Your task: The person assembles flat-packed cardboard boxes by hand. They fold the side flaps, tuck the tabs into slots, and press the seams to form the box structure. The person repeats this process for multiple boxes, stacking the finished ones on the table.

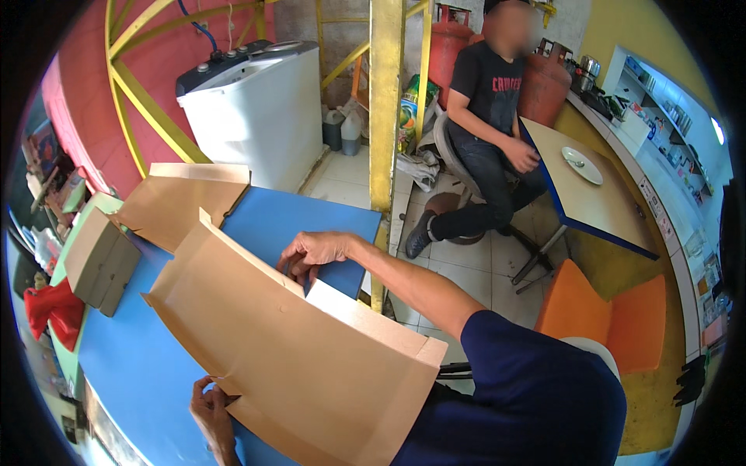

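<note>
A large brown cardboard box blank point(295, 334) lies partly unfolded across the blue table point(148, 342), its long side flaps bent upward. My left hand point(211, 415) is closed on the edge nearest the left, the fingers pinching at a slit between two flaps. On the opposite long edge my right hand point(315, 252) reaches across with fingers curled down at the raised flap, by a cut in it. Its fingertips are partly hidden. A second cardboard blank point(183, 198) with raised flaps rests on the table beyond the first one.
Grey-brown folded boxes point(101, 268) stand at the table's left, beside a red bag point(58, 307). A yellow post point(385, 140) rises at the table's far corner. Behind are a white washing machine point(249, 109), a seated person point(493, 101), another table with a plate point(581, 165), and an orange chair point(606, 314).
</note>
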